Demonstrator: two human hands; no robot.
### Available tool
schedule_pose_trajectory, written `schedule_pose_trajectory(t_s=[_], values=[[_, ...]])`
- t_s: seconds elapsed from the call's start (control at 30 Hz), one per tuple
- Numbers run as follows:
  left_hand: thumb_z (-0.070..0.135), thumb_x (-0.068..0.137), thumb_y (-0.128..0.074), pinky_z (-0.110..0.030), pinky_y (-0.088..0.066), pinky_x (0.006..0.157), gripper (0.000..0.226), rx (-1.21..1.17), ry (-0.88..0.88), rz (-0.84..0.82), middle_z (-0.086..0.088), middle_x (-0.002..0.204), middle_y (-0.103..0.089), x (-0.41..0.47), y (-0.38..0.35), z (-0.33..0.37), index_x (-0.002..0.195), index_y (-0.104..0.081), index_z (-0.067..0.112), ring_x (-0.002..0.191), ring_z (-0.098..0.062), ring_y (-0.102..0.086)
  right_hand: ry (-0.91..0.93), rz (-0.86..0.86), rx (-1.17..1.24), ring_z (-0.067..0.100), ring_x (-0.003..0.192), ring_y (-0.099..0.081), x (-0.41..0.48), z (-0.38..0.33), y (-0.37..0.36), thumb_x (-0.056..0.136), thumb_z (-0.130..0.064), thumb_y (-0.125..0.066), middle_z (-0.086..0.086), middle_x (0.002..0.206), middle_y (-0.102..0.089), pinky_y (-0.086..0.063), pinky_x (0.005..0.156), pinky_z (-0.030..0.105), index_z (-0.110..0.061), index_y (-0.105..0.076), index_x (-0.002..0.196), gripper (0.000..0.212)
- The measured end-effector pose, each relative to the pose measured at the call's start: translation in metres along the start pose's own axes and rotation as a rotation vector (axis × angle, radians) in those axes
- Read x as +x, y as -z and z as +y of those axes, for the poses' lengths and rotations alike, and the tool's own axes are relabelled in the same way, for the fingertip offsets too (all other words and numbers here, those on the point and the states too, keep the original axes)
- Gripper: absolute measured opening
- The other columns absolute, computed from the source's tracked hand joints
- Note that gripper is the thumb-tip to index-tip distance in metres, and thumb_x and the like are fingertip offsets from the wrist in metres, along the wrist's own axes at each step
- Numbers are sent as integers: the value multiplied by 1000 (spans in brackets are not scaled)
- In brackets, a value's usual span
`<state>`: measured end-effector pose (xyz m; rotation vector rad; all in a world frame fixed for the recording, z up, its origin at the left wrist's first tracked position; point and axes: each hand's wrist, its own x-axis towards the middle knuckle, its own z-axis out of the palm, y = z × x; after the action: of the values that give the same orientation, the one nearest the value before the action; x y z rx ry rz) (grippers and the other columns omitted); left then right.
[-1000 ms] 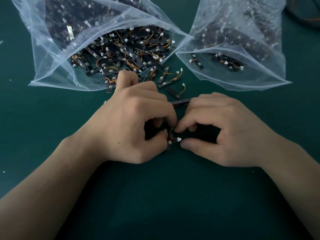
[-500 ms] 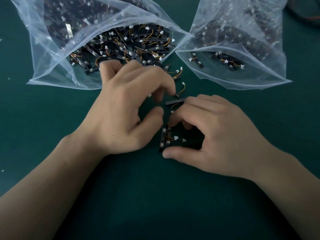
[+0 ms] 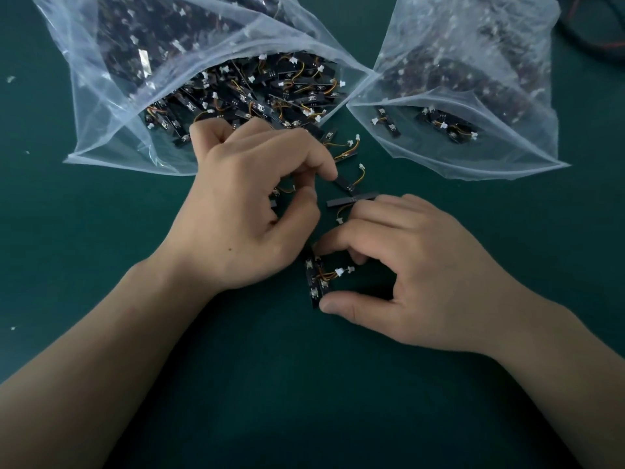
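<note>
My right hand (image 3: 416, 282) pinches a small stack of black circuit boards (image 3: 316, 282) between forefinger and thumb; the stack stands on the green mat (image 3: 304, 401), with orange wires and a white plug sticking out to the right. My left hand (image 3: 250, 204) hovers curled over loose boards near the big bag's mouth. Its forefinger tip touches the end of a black strip board (image 3: 343, 183). Another wired piece (image 3: 282, 191) shows under its fingers; whether it is held is hidden.
A large clear plastic bag (image 3: 111, 130) full of the same wired boards lies open at the back left. A second clear bag (image 3: 490, 137) with fewer boards lies at the back right. Several loose boards (image 3: 345, 147) lie between them. Dark cables (image 3: 595, 38) cross the far right corner.
My left hand let go of the stack, reached toward the big bag, and has now curled its fingers down onto the loose boards. My right hand kept its hold on the stack.
</note>
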<state>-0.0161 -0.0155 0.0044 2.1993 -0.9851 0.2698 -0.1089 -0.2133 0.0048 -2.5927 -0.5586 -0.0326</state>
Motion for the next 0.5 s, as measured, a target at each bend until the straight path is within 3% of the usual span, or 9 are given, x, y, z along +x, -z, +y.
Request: schedule_pose_trajectory(t_s=[0.17,0.3,0.4,0.5], values=[[11,84,-62,-38,-24,94,23,6,8,-22,14,82,-64,1,0,1,98,-72,25,85,-9,-59,20,-18,15,12,85,-52,0,4,2,88,-58,-73,-12,88,-52,-46,80,40,-27,-72,111,39],[17,80,-63,-42,-24,92,26,21,-19,-95,14,87,-65,1,3,1,102,-71,26,93,-14,-59,27,-26,11,5,82,-41,0,8,5,87,-58,-72,-18,87,-44,-46,79,38,-24,-70,115,44],[34,72,-59,-52,-27,96,52,101,-99,-253,15,117,-63,1,4,3,124,-68,29,117,-20,-51,31,-15,17,1,85,-39,1,7,4,86,-60,-72,-22,89,-38,-48,83,38,-24,-72,116,46],[44,71,-58,-56,-26,104,81,152,-122,-350,13,148,-49,-1,3,3,151,-51,31,134,-23,-37,30,-19,31,5,84,-46,1,7,5,86,-61,-73,-18,86,-44,-49,82,41,-24,-72,116,48]])
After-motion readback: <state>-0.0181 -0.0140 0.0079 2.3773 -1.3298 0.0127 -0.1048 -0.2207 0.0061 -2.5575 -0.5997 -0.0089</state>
